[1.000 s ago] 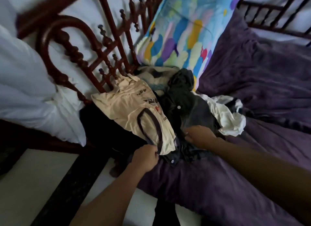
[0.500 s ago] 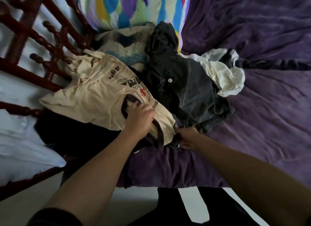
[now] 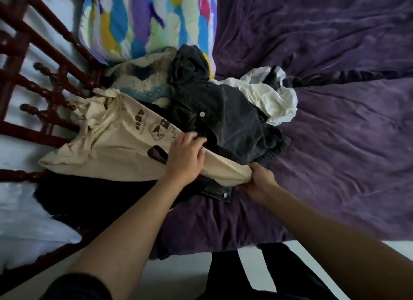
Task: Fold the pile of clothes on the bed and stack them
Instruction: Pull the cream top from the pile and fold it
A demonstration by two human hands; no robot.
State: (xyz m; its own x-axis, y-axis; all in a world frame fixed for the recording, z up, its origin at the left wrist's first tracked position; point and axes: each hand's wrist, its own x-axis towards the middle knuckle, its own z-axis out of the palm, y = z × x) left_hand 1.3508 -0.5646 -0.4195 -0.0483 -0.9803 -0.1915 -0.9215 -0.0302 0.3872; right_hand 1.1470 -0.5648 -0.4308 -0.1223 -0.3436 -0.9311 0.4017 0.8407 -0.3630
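Shirt hem (image 3: 234, 173) in right hand (image 3: 261, 182)

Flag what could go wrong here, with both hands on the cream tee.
1. The far end of the cream T-shirt is bunched against the wooden headboard. A pull by the right hand, which pinches its near edge, might snag it.
2. The shirt, under the left hand, lies over the dark denim jacket, whose near corner sits close to the edge of the purple bedspread. Lifting could drag it off.

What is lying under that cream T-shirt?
Beneath the cream T-shirt a black garment and a buttoned denim hem poke out. Anything under its middle is covered.
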